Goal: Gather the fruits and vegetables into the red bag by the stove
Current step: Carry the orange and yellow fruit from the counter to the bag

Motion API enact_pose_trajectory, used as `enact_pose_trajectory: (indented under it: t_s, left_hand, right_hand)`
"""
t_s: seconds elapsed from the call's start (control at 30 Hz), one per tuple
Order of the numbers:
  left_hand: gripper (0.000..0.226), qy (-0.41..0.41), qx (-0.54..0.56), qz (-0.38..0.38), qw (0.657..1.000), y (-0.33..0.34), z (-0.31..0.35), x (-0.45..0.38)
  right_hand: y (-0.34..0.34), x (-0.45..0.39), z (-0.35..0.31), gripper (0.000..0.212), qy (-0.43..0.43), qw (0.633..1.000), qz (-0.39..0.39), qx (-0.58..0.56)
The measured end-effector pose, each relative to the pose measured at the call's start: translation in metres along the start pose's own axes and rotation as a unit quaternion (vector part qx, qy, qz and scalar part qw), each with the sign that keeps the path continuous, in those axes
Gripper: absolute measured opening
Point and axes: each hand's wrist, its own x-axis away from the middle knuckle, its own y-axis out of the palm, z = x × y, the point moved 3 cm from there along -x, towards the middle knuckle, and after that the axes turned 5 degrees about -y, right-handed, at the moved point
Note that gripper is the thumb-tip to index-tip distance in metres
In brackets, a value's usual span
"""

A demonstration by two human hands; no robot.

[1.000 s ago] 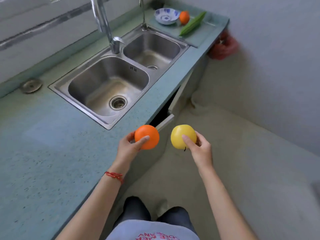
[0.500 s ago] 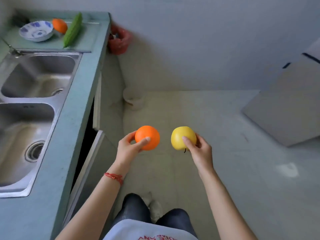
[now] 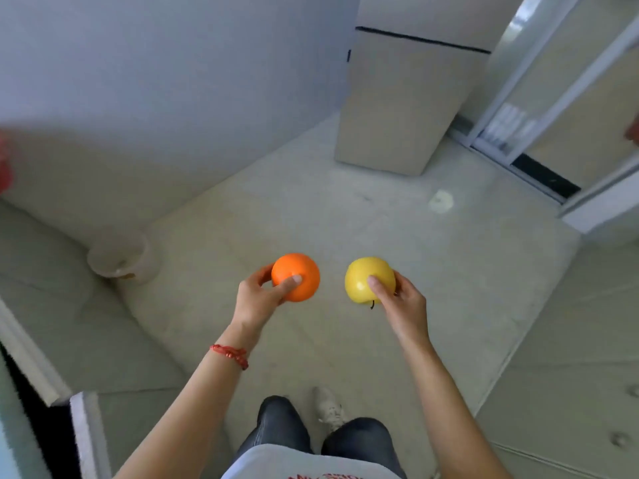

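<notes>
A person looks down at their own two arms, stretched out over a pale tiled floor [image 3: 311, 209]. The left hand [image 3: 257, 300] grasps an orange [image 3: 297, 273], thumb pressed across its front and fingers curled behind. The right hand [image 3: 403, 304] grasps a yellow apple [image 3: 361, 280] the same way, its dark stem pointing down. Both fruits are held up at about the same height, a little apart from each other, touching nothing else; this looks like carrying, one fruit per hand so both go in a single trip. A red string bracelet [image 3: 230, 354] circles the left wrist. A white bucket [image 3: 117, 259] stands at the foot of the wall, left of the hands. Neither stove nor bag can be made out; a red blur [image 3: 5, 167] at the far left edge is too unclear to name. The fruits are not yet bagged.
</notes>
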Motion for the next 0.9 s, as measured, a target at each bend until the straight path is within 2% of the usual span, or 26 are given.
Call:
enact_pose_trajectory:
  t_s: [0.2,0.33,0.47,0.6,0.9]
  left_hand:
    - [0.053,0.007,-0.066,-0.110,0.992,0.067,0.000,0.002]
    - [0.067,0.010,-0.093,-0.172,0.981,0.115,0.005,0.013]
    - [0.054,0.016,-0.117,-0.214,0.970,0.169,0.007,0.025]
    - [0.055,0.022,-0.128,-0.238,0.963,0.220,0.011,0.037]
    - [0.056,0.033,-0.151,-0.273,0.949,0.309,0.022,0.044]
  right_hand:
    - [-0.064,0.022,0.025,0.024,0.043,0.989,0.127,-0.057]
    - [-0.107,0.038,0.035,0.037,0.059,0.976,0.191,-0.089]
    - [-0.155,0.044,0.044,0.043,0.066,0.964,0.237,-0.099]
    - [-0.204,0.041,0.055,0.036,0.067,0.955,0.267,-0.107]
    - [-0.281,0.007,0.065,0.037,0.066,0.948,0.290,-0.115]
